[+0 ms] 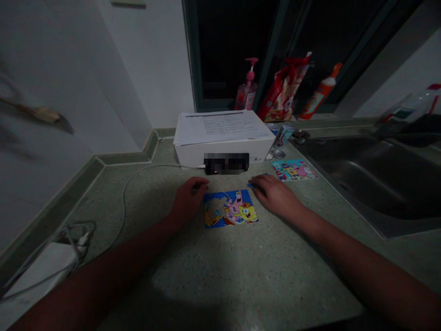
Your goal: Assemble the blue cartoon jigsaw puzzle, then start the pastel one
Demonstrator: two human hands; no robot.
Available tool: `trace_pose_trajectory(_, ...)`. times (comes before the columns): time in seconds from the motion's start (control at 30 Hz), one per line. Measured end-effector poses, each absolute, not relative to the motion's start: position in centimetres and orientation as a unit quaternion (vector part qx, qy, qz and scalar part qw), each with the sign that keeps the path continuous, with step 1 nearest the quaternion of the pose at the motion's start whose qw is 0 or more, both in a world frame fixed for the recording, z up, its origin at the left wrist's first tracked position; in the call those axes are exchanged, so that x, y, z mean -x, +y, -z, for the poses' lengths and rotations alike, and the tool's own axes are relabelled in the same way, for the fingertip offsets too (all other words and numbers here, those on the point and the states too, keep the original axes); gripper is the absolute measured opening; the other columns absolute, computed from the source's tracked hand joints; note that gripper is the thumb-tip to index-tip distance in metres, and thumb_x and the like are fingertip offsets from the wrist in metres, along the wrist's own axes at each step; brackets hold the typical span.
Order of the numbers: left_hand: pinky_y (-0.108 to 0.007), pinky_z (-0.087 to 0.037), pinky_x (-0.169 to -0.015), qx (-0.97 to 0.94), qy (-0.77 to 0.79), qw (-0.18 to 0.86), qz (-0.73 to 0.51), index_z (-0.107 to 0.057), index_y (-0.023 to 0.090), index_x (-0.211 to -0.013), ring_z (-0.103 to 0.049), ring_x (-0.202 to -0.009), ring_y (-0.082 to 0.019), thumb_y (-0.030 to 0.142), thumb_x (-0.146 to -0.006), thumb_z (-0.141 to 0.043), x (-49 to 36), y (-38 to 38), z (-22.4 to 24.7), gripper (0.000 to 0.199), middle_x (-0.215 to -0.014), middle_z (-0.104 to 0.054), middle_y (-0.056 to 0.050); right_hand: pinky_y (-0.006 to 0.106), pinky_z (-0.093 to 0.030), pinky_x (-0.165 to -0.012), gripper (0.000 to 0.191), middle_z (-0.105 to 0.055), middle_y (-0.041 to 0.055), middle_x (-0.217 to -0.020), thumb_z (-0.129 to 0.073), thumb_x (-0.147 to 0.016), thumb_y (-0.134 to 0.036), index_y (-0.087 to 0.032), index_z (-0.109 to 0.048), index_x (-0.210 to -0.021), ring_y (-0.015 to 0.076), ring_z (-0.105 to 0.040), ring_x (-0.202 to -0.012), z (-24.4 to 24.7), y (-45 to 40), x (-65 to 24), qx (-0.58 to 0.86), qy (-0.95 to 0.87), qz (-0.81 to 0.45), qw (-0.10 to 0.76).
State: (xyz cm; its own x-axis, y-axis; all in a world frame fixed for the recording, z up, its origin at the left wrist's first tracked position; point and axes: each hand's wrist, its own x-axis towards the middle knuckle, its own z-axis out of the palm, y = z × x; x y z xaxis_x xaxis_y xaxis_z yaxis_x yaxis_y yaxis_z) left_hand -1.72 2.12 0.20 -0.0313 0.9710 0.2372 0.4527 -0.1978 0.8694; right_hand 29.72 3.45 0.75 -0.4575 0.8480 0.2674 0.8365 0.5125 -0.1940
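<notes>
A cartoon jigsaw puzzle (241, 211) with a blue border lies flat on the speckled counter (206, 266), with a gap in its upper left part. My left hand (189, 197) rests by its upper left corner, fingers curled together; whether they hold anything is hidden. Just beyond the upper right corner, my right hand (274, 193) has its fingertips at small blue pieces on the counter. A second cartoon picture (294, 170) lies flat farther right, near the sink.
Behind the puzzle, a phone (227, 164) on a cable leans against a white box (223, 149) topped with papers. The sink (386, 174) is at right, a power strip (44, 271) at lower left. Bottles and a red bag (284, 89) stand by the window.
</notes>
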Motion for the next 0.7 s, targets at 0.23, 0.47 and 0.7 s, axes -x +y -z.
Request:
trace_pose_trajectory(0.23, -0.039, -0.060, -0.088, -0.633, 0.565, 0.286, -0.445, -0.076, 0.022, -0.097, -0.076, -0.091, -0.023, 0.030, -0.091, -0.065, 1.8, 2.2, -0.3, 0.015, -0.095, -0.081, -0.004, 0.050, -0.059, -0.105, 0.032, -0.078, 0.0159, -0.124, -0.050, -0.107, -0.015, -0.015, -0.077, -0.124, 0.0322, -0.073, -0.115, -0.8, 3.7, -30.1, 0.508, -0.848, -0.009, 0.153)
trace_pose_trajectory(0.47, -0.038, -0.060, -0.086, -0.639, 0.560, 0.286, -0.443, -0.075, 0.022, -0.098, -0.076, -0.089, -0.022, 0.029, -0.091, -0.064, 1.8, 2.1, -0.4, 0.014, -0.094, -0.081, -0.003, 0.054, -0.059, -0.106, 0.031, -0.075, 0.0175, -0.131, -0.054, -0.108, -0.021, -0.015, -0.077, -0.128, 0.0342, -0.072, -0.119, -0.2, 3.7, -29.9, 0.486, -0.857, 0.007, 0.171)
trace_pose_trajectory(0.7, -0.038, -0.061, -0.087, -0.638, 0.555, 0.290, -0.448, -0.074, 0.023, -0.097, -0.076, -0.090, -0.022, 0.026, -0.092, -0.064, 1.8, 2.3, 0.0, 0.012, -0.094, -0.081, -0.003, 0.055, -0.060, -0.105, 0.028, -0.076, 0.0164, -0.128, -0.057, -0.106, -0.021, -0.017, -0.079, -0.123, 0.0342, -0.072, -0.118, 0.2, 4.0, -29.7, 0.495, -0.850, 0.002, 0.182)
